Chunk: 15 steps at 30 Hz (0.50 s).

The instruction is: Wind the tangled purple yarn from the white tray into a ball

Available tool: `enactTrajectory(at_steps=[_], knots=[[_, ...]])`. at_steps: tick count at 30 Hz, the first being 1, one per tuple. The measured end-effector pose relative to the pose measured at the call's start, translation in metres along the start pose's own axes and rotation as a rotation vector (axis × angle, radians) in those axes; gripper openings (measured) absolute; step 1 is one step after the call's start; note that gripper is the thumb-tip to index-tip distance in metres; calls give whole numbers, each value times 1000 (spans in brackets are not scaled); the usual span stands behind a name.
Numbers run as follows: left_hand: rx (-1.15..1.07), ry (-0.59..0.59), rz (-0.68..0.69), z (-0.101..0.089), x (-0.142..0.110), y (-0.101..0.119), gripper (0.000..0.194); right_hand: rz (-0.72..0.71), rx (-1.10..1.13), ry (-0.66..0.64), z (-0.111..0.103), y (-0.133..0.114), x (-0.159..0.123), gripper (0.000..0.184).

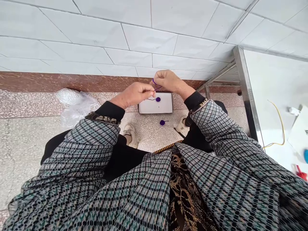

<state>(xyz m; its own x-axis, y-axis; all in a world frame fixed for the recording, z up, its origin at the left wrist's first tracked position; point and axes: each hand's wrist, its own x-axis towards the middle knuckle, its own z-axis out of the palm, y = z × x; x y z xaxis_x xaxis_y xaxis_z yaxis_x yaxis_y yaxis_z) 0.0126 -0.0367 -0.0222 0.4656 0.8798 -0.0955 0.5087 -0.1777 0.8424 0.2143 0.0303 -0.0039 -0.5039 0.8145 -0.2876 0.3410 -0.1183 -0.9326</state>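
Note:
A thin purple cord (157, 88) runs between my two hands, held up in front of me. My left hand (137, 94) pinches it between thumb and forefinger. My right hand (168, 81) has its fingers curled in on the cord, and a purple loop (154, 81) shows at its fingertips. Just below the hands is a small round purple ball (158, 99), seen against a shallow white box (156, 108); whether it hangs or lies there I cannot tell. A second purple ball (162, 122) with a short tail of cord is on the floor nearer to me.
Clear plastic bags (78, 107), one with white material, lie on the floor at left. My shoes (131, 134) flank the box. A metal-framed white table (264, 96) stands at right, with a yellow cord (281, 128) on it. A tiled wall (134, 38) rises ahead.

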Motion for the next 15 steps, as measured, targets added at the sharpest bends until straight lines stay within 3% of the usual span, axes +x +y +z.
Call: enactTrajectory(at_steps=[2, 5, 8, 10, 15], knots=[[-37, 127, -29, -10, -3, -3, 28, 94, 4, -116, -1, 1, -2, 27], [-101, 289, -80, -19, -5, -11, 24, 186, 254, -297, -2, -4, -8, 22], [-39, 386, -155, -16, 0, -17, 23, 144, 502, -295, -2, -11, -14, 27], [-7, 338, -189, -8, 4, -16, 23, 91, 601, -205, -3, -15, -16, 31], [28, -62, -68, 17, 10, -5, 27, -18, 717, -93, -2, -15, -12, 22]])
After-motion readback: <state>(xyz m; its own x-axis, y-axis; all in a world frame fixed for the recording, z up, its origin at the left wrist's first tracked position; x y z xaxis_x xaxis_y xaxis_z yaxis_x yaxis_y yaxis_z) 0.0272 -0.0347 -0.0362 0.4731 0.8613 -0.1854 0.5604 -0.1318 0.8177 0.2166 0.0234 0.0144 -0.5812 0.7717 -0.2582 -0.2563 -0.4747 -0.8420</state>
